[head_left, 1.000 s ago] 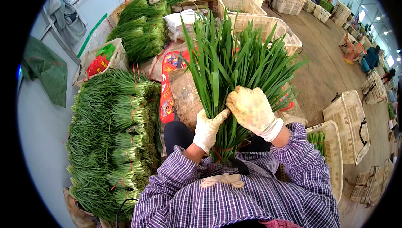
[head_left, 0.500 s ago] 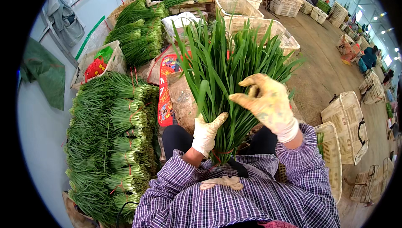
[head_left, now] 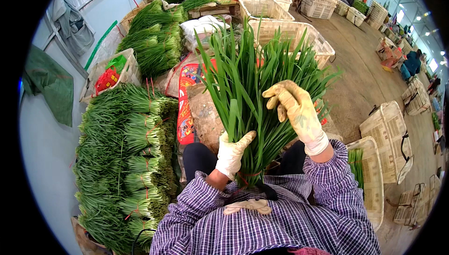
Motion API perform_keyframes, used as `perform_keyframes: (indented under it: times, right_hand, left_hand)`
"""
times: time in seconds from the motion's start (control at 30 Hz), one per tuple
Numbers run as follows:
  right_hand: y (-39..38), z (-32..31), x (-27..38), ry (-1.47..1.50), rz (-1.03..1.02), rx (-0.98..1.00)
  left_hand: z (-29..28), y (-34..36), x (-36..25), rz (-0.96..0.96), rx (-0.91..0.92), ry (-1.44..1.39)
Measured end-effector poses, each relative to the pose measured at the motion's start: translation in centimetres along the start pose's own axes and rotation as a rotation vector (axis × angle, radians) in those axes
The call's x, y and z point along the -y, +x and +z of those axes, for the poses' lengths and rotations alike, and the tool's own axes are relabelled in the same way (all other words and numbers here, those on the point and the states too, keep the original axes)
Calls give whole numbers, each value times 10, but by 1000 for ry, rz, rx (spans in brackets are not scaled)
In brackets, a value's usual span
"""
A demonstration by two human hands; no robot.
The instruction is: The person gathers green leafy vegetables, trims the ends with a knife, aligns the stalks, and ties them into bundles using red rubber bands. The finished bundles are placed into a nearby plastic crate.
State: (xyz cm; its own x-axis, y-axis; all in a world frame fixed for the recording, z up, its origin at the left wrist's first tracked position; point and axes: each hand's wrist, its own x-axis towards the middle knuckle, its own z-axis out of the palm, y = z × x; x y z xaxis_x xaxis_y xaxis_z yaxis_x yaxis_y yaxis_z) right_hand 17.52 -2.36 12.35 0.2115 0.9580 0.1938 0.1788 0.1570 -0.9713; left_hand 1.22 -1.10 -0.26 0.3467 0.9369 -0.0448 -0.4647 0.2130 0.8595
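A large bunch of garlic chives (head_left: 252, 91) stands upright in front of my lap, its long green leaves fanning out at the top. A red tie (head_left: 249, 175) circles its lower end. My gloved left hand (head_left: 232, 154) is closed around the left side of the bunch, above the tie, with the thumb across the stems. At the right side of the leaves is my gloved right hand (head_left: 299, 114), its fingers bent and apart from the thumb. I see nothing held in it. The chives' cut ends are partly hidden near my apron.
Tied chive bunches (head_left: 140, 161) lie stacked at my left, below a crate with red and green bags (head_left: 112, 75). More chives (head_left: 156, 35) are heaped farther off. Pale plastic crates (head_left: 299, 35) stand ahead; another crate (head_left: 369, 180) is at my right. Other people sit in the distance.
My right hand has shifted slightly right, and its fingers have curled more and tipped downward. The left hand keeps its hold on the chives.
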Motion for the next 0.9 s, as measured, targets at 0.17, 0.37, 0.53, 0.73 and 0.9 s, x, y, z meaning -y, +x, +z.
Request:
perform_keyframes:
  times: [0.17, 0.37, 0.53, 0.73, 0.9]
  right_hand:
    - [-4, 11, -5, -216, -75, 4]
    - [-6, 9, -4, -293, -42, -21]
    - [-4, 8, -13, -10, 9, -16]
    - [2, 12, -4, 251, 134, -112]
    - [0, -8, 0, 180, -14, -18]
  left_hand:
    - [-3, 4, 9, -12, 1, 5]
    - [2, 0, 6, -14, 1, -16]
    - [2, 2, 6, -21, -14, -27]
    - [-4, 4, 14, -8, 4, 71]
    - [-2, 3, 10, 3, 9, 11]
